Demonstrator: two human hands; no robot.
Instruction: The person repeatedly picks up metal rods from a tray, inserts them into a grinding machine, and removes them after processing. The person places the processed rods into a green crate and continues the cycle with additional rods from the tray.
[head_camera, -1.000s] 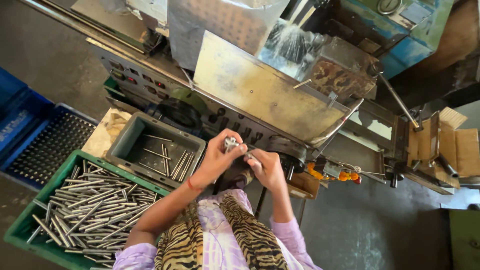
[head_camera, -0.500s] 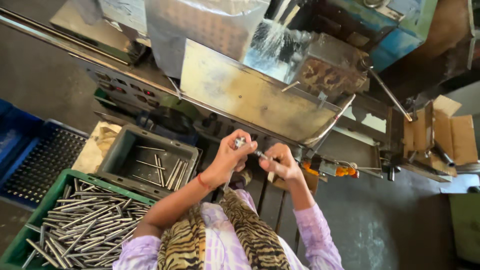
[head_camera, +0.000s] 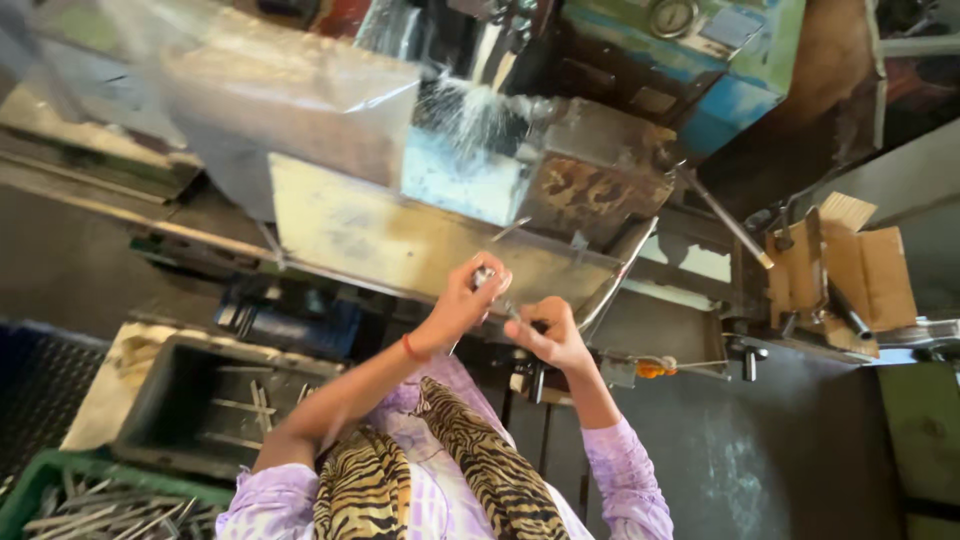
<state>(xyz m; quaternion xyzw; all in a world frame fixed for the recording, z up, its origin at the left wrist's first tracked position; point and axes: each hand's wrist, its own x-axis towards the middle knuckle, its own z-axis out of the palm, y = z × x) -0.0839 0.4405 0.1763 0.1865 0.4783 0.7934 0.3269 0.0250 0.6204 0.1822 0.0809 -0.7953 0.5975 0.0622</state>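
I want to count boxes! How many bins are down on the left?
3: a grey tray with a few rods, a green crate of rods below it, a blue crate at the edge. More may be hidden.

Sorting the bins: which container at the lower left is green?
The crate at the bottom-left corner, heaped with metal rods; the grey tray above it holds only a few.

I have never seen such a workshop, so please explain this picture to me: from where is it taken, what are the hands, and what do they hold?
The camera sits on the person's head and looks down. The left hand pinches a small metal piece; the right hand is just beside it, near a thin rod. Ahead stands a worn metal machine spraying liquid. At lower left are a grey tray and a green crate, both holding metal rods.
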